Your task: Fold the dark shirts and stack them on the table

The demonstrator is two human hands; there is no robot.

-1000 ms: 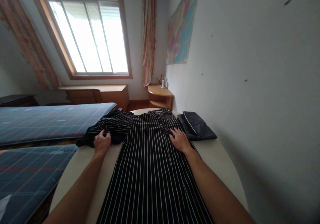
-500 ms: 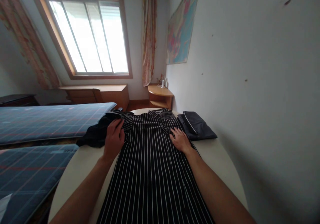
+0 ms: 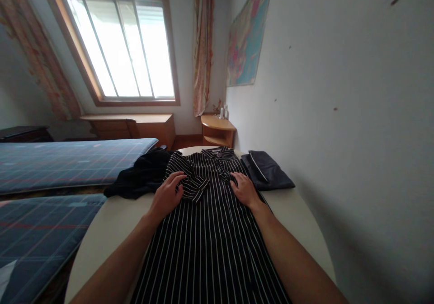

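A black shirt with white stripes (image 3: 210, 240) lies spread on the round pale table (image 3: 101, 231), its collar at the far edge. Its left sleeve (image 3: 195, 186) is folded inward over the chest, the cuff pointing to the middle. My left hand (image 3: 169, 193) is at the fold of that sleeve, fingers slightly bent and apart, with nothing gripped. On the shirt's right side my right hand (image 3: 244, 190) rests flat, fingers stretched out near the front placket. The shirt's lower end runs out of view toward me.
A dark crumpled cloth (image 3: 135, 177) lies at the table's left edge, and a folded dark garment (image 3: 269, 170) at the right. Beds with blue plaid mattresses (image 3: 68, 164) stand on the left. The white wall (image 3: 356, 159) is close on the right.
The shirt's left sleeve has been brought inward over the chest. My left hand has moved right and a little down, and its fingers have come off the sleeve. My right hand has stayed in place.
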